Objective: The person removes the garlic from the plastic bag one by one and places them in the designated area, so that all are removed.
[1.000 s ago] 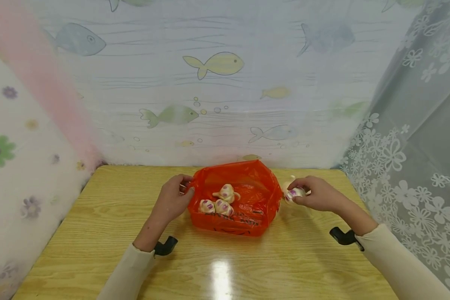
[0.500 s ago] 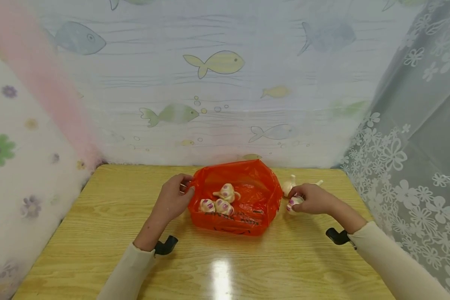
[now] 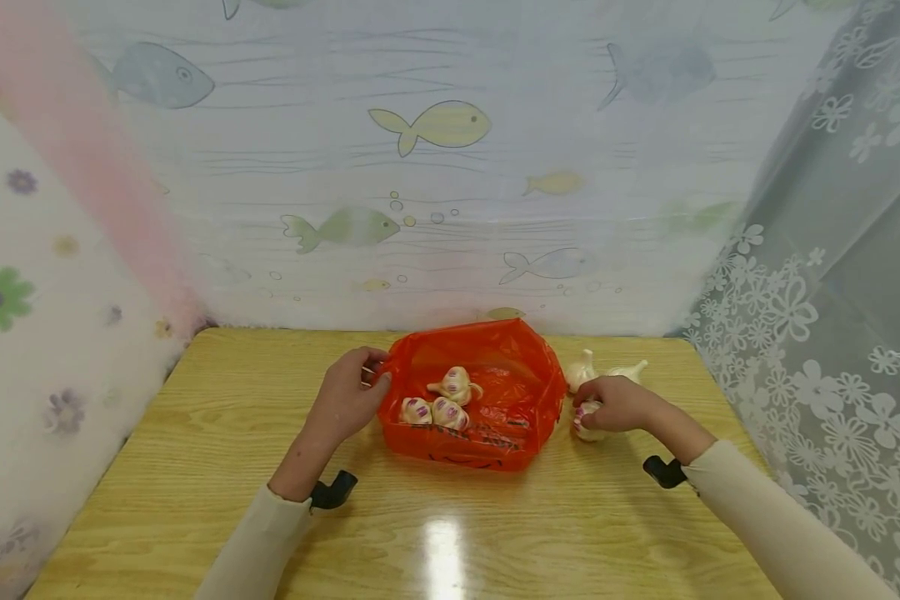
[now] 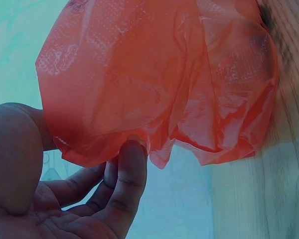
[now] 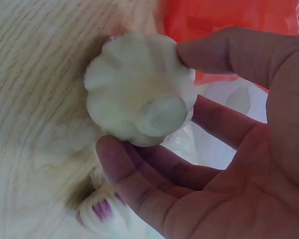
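Beside the crinkled orange plastic bag (image 3: 468,400), right hand (image 3: 613,403) clamps a white garlic bulb (image 5: 139,97); left hand (image 3: 345,400) pinches its near rim.

Bare table (image 3: 195,433) left of the orange bag (image 3: 495,433) and along the near edge. Right side tight: two garlic bulbs (image 3: 581,371) (curtain (image 3: 810,333) close behind) beside the bag.

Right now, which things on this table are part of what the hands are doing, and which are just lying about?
In use:
- thin orange plastic bag, its rim pinched by the left hand
- white garlic bulb gripped by the right hand
- three purple-marked garlic bulbs in the bag

Lying about:
- two white garlic bulbs behind the right hand
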`<state>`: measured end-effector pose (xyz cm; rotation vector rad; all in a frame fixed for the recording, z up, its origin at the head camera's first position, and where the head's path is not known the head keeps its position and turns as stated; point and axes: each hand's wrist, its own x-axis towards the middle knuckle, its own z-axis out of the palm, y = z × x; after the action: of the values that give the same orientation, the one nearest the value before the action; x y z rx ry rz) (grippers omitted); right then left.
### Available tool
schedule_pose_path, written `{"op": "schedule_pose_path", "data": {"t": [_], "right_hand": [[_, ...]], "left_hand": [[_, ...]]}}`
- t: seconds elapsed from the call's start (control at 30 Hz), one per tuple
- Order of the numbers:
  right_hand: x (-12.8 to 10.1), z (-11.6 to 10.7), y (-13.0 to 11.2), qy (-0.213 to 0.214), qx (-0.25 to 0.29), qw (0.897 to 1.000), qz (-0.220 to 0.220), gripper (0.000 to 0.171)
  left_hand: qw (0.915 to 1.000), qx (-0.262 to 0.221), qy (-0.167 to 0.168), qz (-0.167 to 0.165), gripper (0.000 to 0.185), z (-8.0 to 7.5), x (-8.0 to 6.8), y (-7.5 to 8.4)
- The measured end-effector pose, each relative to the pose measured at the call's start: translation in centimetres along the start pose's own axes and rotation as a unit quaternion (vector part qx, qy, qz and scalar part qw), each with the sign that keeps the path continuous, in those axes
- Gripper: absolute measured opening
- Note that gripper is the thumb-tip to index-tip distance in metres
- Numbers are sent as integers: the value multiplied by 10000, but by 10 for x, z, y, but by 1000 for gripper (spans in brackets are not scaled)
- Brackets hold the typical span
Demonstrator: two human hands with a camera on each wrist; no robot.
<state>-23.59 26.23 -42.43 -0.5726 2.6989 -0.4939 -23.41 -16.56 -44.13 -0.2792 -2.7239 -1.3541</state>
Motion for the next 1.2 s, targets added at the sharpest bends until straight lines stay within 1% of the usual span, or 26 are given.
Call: {"op": "schedule_pose_path", "data": {"t": [0.37, 0.47, 0.7, 0.97, 1.2], "right_hand": [[2, 0, 2, -6, -39, 9999, 126, 34], [1, -2, 1, -47, 75, 9997, 228, 36], [-3, -8, -3, -93, 223, 9995, 218, 39], [-7, -18, -10, 33, 516, 9986, 142, 41], [-10, -30, -20, 365, 479, 9982, 60, 39]], "left_hand": [[10000, -21, -11, -3, 34, 0, 1, 0], [10000, -15, -3, -7, 34, 0, 1, 0], [10000, 2, -13, -59, 34, 0, 0, 1], [10000, -5, -10, -54, 35, 0, 0, 0], [10000, -11, -19, -58, 35, 0, -1, 1]]}}
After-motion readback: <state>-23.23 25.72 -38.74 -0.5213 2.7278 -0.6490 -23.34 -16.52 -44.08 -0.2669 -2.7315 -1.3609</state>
